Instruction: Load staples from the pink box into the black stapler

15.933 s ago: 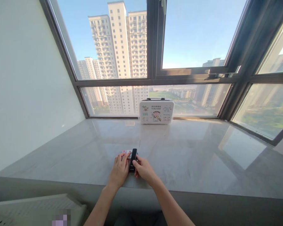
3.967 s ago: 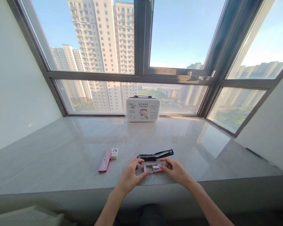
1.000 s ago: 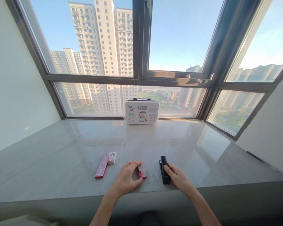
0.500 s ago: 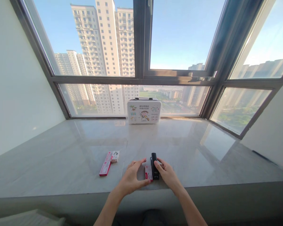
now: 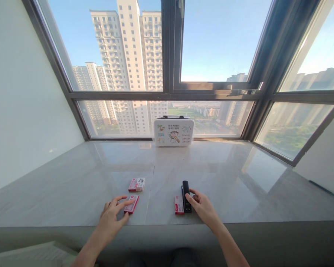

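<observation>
My left hand [image 5: 111, 217] has its thumb and fingers on a small flat red-and-white box [image 5: 131, 204] at the left. Just beyond it lie another red-edged box [image 5: 132, 184] and a small white box [image 5: 140, 184] with a dark picture on top, side by side and touching. My right hand [image 5: 203, 207] grips a black stapler [image 5: 186, 198] from its right side, thumb on top. The stapler points away from me on the sill. Against its left side lies a further red-and-white box [image 5: 179, 205].
A white case [image 5: 174, 132] with cartoon prints and a dark handle stands upright against the window at the back. The grey stone sill [image 5: 100, 167] ends at a front edge near my wrists. Dark window frames [image 5: 211, 95] rise behind it.
My left hand has left the box beside the stapler and moved left to the nearer red-and-white box, which now sits apart from its neighbour. My right hand stays on the stapler. The view shifted slightly.
</observation>
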The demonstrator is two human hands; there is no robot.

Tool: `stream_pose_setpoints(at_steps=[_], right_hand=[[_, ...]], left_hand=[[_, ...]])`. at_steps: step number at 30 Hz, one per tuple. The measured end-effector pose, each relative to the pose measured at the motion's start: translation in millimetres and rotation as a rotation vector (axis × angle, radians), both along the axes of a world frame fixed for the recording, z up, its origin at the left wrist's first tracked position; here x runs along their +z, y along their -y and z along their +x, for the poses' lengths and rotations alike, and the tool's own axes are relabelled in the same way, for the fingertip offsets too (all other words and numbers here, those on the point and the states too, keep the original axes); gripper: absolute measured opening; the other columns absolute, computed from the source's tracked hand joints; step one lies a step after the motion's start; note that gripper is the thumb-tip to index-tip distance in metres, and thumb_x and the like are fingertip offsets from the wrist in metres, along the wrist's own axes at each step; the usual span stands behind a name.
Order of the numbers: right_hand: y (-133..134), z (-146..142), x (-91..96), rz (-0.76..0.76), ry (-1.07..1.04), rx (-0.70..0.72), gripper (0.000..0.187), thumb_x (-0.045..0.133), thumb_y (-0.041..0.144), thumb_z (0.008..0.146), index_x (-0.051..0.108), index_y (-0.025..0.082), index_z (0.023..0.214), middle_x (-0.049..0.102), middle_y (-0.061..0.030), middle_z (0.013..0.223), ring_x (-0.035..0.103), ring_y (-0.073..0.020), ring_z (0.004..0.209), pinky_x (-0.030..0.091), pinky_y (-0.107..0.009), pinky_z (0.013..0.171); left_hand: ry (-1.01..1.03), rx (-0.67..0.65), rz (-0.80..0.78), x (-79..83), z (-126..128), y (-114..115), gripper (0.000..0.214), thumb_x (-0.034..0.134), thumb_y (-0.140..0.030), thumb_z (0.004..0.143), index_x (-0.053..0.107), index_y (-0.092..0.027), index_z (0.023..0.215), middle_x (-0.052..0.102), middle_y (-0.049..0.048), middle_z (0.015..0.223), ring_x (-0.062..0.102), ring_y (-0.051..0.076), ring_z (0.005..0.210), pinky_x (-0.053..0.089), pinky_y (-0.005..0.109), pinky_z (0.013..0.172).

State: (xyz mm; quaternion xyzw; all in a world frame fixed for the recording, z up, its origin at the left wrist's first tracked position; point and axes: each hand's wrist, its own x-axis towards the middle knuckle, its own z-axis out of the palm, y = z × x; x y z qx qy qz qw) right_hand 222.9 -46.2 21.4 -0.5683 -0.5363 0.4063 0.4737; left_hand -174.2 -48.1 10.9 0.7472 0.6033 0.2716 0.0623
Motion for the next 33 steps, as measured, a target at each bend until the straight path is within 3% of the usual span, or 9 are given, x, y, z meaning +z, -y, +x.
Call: stream_pose_setpoints(at_steps=[4,9,14,18,20,22,25,29,33], right_hand=[[1,0,0.6,-0.01,-0.009,0.039,0.065,0.066,0.061,0.079,0.069,0.011,0.121,0.06,-0.0009,0.062,0.057,-0.0189,0.064,0.045,-0.027,0.06],[5,-3,1.9,-0.017,-0.034,0.058,0.067,0.064,0.063,0.08,0.068,0.011,0.123,0.061,-0.0015,0.063,0.058,-0.0193,0.064,0.046,-0.028,0.061],[8,-4,12.8,-0.013,-0.041,0.1,0.065,0.064,0.062,0.082,0.068,0.011,0.122,0.06,-0.0002,0.061,0.057,-0.0174,0.062,0.045,-0.026,0.06],[8,-4,19.3,-0.012,-0.053,0.128,0.062,0.064,0.062,0.082,0.07,0.013,0.118,0.061,0.0002,0.06,0.057,-0.0171,0.063,0.046,-0.026,0.062],[8,-4,18.6,-0.02,-0.054,0.123,0.064,0.064,0.064,0.081,0.07,0.013,0.119,0.062,-0.0001,0.061,0.056,-0.0165,0.062,0.045,-0.026,0.06],[7,-4,16.2,-0.03,-0.053,0.111,0.066,0.063,0.065,0.081,0.069,0.012,0.12,0.062,-0.0009,0.063,0.055,-0.0162,0.061,0.044,-0.026,0.058],[7,-4,13.0,-0.039,-0.042,0.098,0.067,0.063,0.066,0.08,0.069,0.012,0.12,0.062,-0.0013,0.064,0.054,-0.0159,0.059,0.043,-0.025,0.057],[7,-3,11.5,-0.04,-0.025,0.087,0.066,0.063,0.066,0.081,0.069,0.013,0.12,0.06,-0.0003,0.061,0.052,-0.0157,0.059,0.041,-0.025,0.057],[6,-3,9.6,-0.041,-0.023,0.079,0.067,0.062,0.065,0.081,0.068,0.012,0.121,0.058,0.0006,0.06,0.051,-0.0152,0.058,0.041,-0.025,0.057]], left_hand=[[0.134,-0.201,-0.153,18.2,37,5,0.037,0.072,-0.038,0.077,0.069,-0.033,0.114,0.057,0.0024,0.137,0.05,0.029,0.126,0.04,0.044,0.108],[0.315,-0.363,-0.248,39.2,106,-4,0.052,0.073,-0.036,0.077,0.06,-0.03,0.126,0.064,0.0049,0.119,0.059,0.025,0.112,0.046,0.038,0.1],[0.377,-0.552,-0.232,37.1,172,-15,0.062,0.076,-0.032,0.073,0.055,-0.028,0.132,0.061,0.0056,0.122,0.057,0.024,0.115,0.045,0.035,0.102],[0.343,-0.595,-0.249,34.5,192,-19,0.073,0.082,-0.034,0.066,0.055,-0.027,0.133,0.061,0.0067,0.122,0.058,0.025,0.113,0.047,0.035,0.099],[0.354,-0.604,-0.227,38.8,185,-22,0.079,0.081,-0.038,0.068,0.05,-0.029,0.14,0.059,0.0074,0.129,0.056,0.025,0.115,0.047,0.035,0.099],[0.397,-0.524,-0.164,44.6,167,-29,0.067,0.07,-0.043,0.081,0.047,-0.03,0.143,0.059,0.0073,0.132,0.058,0.023,0.109,0.049,0.033,0.092],[0.441,-0.174,0.018,45.6,120,-44,0.043,0.04,-0.04,0.097,0.056,-0.026,0.135,0.064,0.0066,0.12,0.061,0.02,0.095,0.05,0.032,0.082],[0.168,0.214,0.164,19.7,47,-53,0.039,0.047,-0.037,0.092,0.066,-0.027,0.124,0.063,0.0075,0.125,0.057,0.028,0.108,0.045,0.043,0.097],[-0.005,0.211,0.127,-12.4,7,-31,0.034,0.056,-0.044,0.088,0.07,-0.033,0.117,0.053,0.0044,0.143,0.048,0.032,0.126,0.039,0.051,0.106]])
